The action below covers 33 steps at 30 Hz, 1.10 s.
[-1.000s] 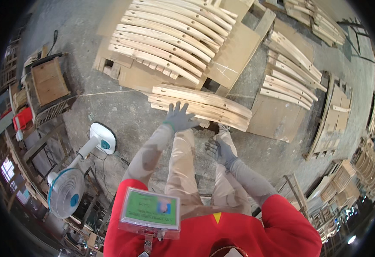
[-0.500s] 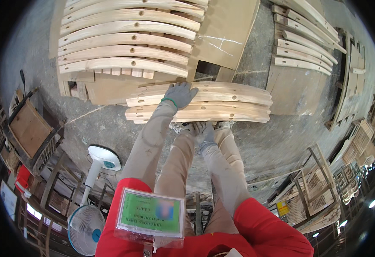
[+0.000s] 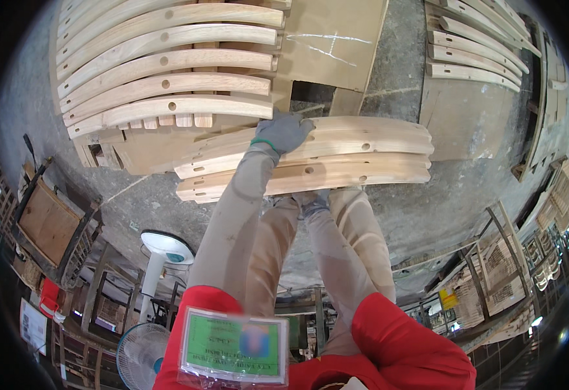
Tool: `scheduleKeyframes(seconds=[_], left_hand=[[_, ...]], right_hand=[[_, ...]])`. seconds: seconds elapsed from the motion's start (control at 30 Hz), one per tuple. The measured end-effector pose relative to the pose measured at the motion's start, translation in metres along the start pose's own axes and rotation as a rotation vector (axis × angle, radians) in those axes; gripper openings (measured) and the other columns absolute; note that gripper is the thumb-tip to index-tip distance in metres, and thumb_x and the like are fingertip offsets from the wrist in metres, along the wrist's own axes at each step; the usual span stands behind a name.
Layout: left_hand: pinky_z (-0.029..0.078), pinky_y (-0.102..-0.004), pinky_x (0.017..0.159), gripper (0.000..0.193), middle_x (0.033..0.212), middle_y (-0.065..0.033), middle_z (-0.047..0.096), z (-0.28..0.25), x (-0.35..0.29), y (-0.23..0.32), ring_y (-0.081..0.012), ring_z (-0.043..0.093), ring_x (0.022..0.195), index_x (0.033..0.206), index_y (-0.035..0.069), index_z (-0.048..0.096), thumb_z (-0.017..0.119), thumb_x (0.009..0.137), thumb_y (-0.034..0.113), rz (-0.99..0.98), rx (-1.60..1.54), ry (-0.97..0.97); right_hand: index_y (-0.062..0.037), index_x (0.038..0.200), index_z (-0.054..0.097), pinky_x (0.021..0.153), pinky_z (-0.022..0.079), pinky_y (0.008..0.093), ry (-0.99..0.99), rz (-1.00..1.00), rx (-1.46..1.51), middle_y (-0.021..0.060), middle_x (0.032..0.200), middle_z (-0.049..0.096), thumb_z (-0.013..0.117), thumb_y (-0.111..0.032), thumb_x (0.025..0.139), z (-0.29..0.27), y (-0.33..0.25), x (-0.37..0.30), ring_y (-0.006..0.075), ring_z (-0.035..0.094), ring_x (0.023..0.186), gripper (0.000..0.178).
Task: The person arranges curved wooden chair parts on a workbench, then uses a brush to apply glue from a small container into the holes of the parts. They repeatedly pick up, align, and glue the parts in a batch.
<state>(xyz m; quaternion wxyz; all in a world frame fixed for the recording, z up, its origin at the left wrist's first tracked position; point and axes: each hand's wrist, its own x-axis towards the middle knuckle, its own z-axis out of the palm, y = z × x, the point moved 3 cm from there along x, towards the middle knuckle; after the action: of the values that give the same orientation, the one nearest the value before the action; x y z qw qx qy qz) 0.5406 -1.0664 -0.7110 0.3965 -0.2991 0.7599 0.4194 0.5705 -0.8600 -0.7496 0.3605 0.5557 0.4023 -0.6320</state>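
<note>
A bundle of several curved pale wooden slats (image 3: pixel 336 170) with drilled holes and slots spans the space in front of my legs. My left hand (image 3: pixel 283 132), in a grey glove with a green cuff, grips the bundle's far side, its fingers bent over the edge. At the near side, my right hand (image 3: pixel 311 201), also gloved in grey, reaches under the bundle and bears against it. The slats hide most of its fingers.
At the far left, more curved slats (image 3: pixel 167 58) lie in rows on cardboard. A smaller group of slats (image 3: pixel 476 58) lies at the far right. Nearer me on the left are a white-and-blue fan (image 3: pixel 142 354) and a wood-panelled cart (image 3: pixel 47 211).
The bundle looks larger and nearer, its left end tilted slightly lower. My right hand has gone further under its near edge, and my left hand has moved slightly right with it.
</note>
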Motion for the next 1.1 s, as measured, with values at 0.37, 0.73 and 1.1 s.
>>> scheduleKeyframes(seconds=[0.37, 0.73, 1.1], left_hand=[[0.044, -0.0384, 0.083, 0.068, 0.102, -0.0205, 0.063, -0.004, -0.058, -0.002, -0.033, 0.059, 0.094, 0.104, 0.003, 0.063, 0.05, 0.079, 0.065, -0.084, -0.509, -0.017], [0.044, -0.0313, 0.082, 0.059, 0.094, -0.0142, 0.063, -0.008, -0.141, 0.067, -0.0213, 0.058, 0.09, 0.108, 0.001, 0.058, 0.052, 0.085, 0.055, -0.039, -0.695, 0.013], [0.037, -0.0308, 0.099, 0.049, 0.129, -0.0115, 0.05, -0.073, -0.337, 0.253, -0.0188, 0.048, 0.115, 0.13, -0.001, 0.044, 0.036, 0.099, 0.036, 0.173, -0.965, -0.028]], right_hand=[[-0.0026, 0.129, 0.04, 0.084, 0.051, 0.0376, -0.031, -0.012, -0.193, 0.0126, 0.13, 0.045, 0.043, -0.034, 0.096, 0.031, -0.046, 0.001, 0.0245, 0.05, 0.112, 0.046], [-0.0025, 0.129, 0.04, 0.084, 0.051, 0.0369, -0.139, -0.103, -0.338, 0.0125, 0.129, 0.046, 0.043, -0.033, 0.096, 0.07, -0.14, -0.085, 0.0238, 0.05, 0.111, 0.045], [-0.0025, 0.128, 0.041, 0.084, 0.051, 0.0361, -0.356, -0.048, -0.246, 0.0125, 0.128, 0.047, 0.043, -0.032, 0.096, -0.026, -0.146, -0.354, 0.0231, 0.05, 0.111, 0.044]])
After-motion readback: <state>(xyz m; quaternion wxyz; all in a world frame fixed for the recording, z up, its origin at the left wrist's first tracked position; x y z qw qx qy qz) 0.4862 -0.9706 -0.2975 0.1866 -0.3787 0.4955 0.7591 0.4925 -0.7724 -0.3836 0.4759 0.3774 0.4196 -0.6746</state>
